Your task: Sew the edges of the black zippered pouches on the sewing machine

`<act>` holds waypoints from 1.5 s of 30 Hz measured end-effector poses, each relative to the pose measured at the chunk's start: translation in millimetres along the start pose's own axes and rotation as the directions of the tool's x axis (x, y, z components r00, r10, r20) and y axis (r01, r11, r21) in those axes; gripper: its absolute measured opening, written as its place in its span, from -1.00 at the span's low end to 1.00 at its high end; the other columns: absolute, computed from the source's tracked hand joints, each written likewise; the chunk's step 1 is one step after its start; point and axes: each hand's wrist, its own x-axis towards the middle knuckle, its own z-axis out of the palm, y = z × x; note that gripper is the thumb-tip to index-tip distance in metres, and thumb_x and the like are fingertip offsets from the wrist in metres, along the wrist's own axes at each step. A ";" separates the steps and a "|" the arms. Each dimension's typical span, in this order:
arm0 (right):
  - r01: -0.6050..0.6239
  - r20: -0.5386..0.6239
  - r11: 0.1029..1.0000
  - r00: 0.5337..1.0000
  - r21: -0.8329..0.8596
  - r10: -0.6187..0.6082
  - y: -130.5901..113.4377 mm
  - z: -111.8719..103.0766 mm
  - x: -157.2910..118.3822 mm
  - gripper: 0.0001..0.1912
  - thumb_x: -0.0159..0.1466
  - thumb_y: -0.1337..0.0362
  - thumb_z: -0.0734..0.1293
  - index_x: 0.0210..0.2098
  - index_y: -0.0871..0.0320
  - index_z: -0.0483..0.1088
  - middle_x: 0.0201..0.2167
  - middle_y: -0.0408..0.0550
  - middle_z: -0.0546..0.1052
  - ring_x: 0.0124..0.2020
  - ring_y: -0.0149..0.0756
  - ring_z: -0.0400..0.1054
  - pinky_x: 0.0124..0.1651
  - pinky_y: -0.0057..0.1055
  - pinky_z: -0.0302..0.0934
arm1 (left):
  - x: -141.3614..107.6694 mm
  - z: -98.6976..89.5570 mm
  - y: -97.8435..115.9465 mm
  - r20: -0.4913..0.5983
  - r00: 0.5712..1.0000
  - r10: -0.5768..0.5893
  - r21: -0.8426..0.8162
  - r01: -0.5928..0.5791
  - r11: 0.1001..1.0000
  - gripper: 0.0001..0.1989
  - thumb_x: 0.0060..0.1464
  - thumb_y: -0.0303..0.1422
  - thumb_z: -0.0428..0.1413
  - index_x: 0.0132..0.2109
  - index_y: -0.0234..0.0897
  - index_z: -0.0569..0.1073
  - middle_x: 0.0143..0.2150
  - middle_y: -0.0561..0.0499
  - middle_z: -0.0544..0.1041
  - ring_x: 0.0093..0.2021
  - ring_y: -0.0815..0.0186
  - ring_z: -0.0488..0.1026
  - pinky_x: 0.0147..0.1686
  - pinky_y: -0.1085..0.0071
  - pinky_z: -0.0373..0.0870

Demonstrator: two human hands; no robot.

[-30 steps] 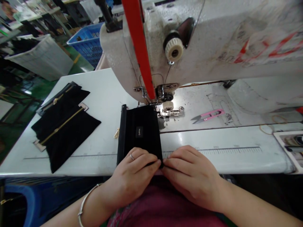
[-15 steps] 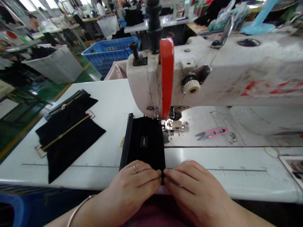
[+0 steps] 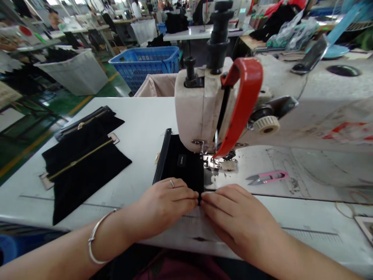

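A black fabric piece (image 3: 190, 171) with a small dark label lies on the table, its right edge at the presser foot (image 3: 221, 163) of a white sewing machine (image 3: 192, 112). A stiff black strip runs down the fabric's left side. My left hand (image 3: 167, 202) rests over the near part of the fabric, fingertips pinching its near right corner. Fingertip to fingertip with it, my right hand (image 3: 233, 214) pinches that same corner from the right. Pink-handled thread snips (image 3: 268, 177) lie on the machine bed, right of the foot.
More black fabric pieces with gold zippers (image 3: 84, 159) are spread on the white table (image 3: 142, 112) at left. Behind it stand a blue plastic basket (image 3: 145, 66) and a white bin (image 3: 75, 74). A red lever (image 3: 244, 105) sticks out from the machine head.
Both hands and the black fabric have moved away from me, along the presser foot. The view has shifted, so the machine appears further right. Both hands still pinch the fabric's corner.
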 end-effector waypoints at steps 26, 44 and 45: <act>-0.128 0.001 0.975 0.992 -0.182 0.130 34.1 7.0 22.6 -0.68 0.34 0.31 0.20 0.02 0.28 0.40 0.07 0.08 0.46 0.02 -0.04 0.36 0.05 -0.05 0.31 | 30.9 13.4 -77.2 -0.143 0.985 -0.093 0.160 0.116 0.980 -0.76 0.32 -0.40 -0.02 -0.10 -0.23 0.55 -0.14 0.01 0.62 -0.10 0.32 0.54 0.01 0.36 0.44; -0.125 -0.008 0.975 0.992 -0.182 0.126 34.4 10.8 26.3 -0.68 0.36 0.29 0.19 0.02 0.26 0.43 0.05 0.08 0.48 0.02 -0.03 0.36 0.01 -0.03 0.31 | 33.4 18.0 -70.7 -0.177 0.955 -0.239 0.186 0.271 0.945 -0.82 0.24 -0.39 0.08 -0.14 -0.20 0.59 -0.15 0.00 0.62 -0.12 0.22 0.53 -0.03 0.28 0.45; -0.129 -0.008 0.975 0.991 -0.179 0.130 34.2 10.7 26.6 -0.68 0.36 0.29 0.20 0.02 0.26 0.43 0.05 0.08 0.48 0.02 -0.03 0.35 0.01 -0.03 0.31 | 35.1 17.3 -64.7 -0.169 0.951 -0.260 0.200 0.291 0.935 -0.83 0.23 -0.41 0.08 -0.14 -0.21 0.58 -0.14 -0.01 0.61 -0.12 0.21 0.53 -0.02 0.28 0.45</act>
